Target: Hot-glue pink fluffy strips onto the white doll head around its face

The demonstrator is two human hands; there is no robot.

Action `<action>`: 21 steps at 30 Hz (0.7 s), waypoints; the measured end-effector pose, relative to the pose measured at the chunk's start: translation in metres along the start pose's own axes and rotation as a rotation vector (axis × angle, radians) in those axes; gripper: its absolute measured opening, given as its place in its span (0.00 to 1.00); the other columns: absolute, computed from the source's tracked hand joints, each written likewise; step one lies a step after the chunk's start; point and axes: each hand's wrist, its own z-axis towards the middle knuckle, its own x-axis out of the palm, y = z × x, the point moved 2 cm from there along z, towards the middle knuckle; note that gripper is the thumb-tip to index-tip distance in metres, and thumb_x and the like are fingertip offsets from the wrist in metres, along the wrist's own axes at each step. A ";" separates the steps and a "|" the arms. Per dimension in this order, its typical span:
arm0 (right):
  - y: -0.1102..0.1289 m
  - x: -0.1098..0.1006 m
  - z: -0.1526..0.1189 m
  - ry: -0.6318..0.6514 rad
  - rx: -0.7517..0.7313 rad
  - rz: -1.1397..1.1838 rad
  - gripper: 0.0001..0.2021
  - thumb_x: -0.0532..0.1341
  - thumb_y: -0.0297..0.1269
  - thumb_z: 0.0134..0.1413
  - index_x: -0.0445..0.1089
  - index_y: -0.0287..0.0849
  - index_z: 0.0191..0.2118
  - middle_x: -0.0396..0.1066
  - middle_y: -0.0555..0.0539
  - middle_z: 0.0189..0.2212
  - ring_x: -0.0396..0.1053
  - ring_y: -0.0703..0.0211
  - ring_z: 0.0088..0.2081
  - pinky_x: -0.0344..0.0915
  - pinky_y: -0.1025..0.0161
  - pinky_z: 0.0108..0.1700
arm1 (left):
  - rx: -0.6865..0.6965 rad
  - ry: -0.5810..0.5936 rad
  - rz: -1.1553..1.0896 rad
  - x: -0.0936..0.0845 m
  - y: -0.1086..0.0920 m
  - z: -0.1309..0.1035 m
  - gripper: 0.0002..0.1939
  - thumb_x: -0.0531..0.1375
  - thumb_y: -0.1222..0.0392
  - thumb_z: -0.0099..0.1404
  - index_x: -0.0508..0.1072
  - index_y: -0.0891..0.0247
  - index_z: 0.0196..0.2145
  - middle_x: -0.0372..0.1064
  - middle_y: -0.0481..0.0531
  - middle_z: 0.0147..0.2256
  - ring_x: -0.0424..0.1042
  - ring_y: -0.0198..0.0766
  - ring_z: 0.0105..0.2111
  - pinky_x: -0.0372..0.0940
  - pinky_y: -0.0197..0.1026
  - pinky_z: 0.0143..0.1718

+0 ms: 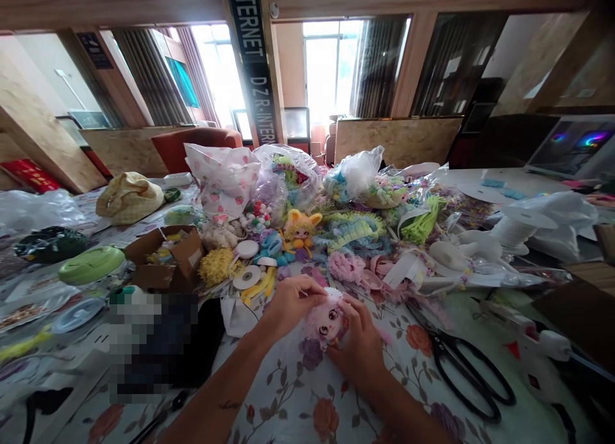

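Note:
A small doll head (329, 323) with pink hair and large eyes is held low over the flowered tablecloth, tilted on its side. My right hand (358, 341) is wrapped round its right and lower side. The fingers of my left hand (294, 303) are pinched together at the top of the head, against a small white trim (333, 292). Just beyond the hands sits another doll in a yellow eared hood (301, 229).
Black scissors (468, 367) and a white glue gun (535, 351) lie at the right. Ribbon spools (246, 277), bags of trims (225, 181) and a cardboard box (166, 255) crowd the table beyond and to the left.

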 end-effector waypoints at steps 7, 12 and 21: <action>0.002 0.003 0.001 0.053 -0.104 -0.051 0.28 0.56 0.29 0.44 0.54 0.39 0.55 0.63 0.35 0.48 0.64 0.39 0.53 0.71 0.44 0.45 | -0.106 -0.012 -0.185 -0.029 0.008 0.011 0.23 0.60 0.43 0.59 0.73 0.62 0.45 0.70 0.53 0.35 0.73 0.42 0.35 0.72 0.41 0.31; 0.009 0.009 0.001 0.148 -0.229 -0.013 0.28 0.55 0.26 0.47 0.55 0.39 0.57 0.65 0.34 0.50 0.61 0.39 0.58 0.69 0.42 0.49 | -0.051 0.129 0.108 -0.054 0.000 0.018 0.21 0.60 0.44 0.60 0.76 0.61 0.44 0.74 0.55 0.38 0.74 0.43 0.36 0.68 0.37 0.31; 0.011 0.015 -0.007 0.298 -0.133 0.085 0.41 0.64 0.33 0.45 0.45 0.40 0.65 0.54 0.32 0.62 0.52 0.37 0.64 0.64 0.40 0.55 | -0.073 0.348 0.436 -0.075 0.005 0.029 0.23 0.60 0.48 0.59 0.74 0.58 0.50 0.77 0.55 0.39 0.75 0.44 0.36 0.64 0.37 0.32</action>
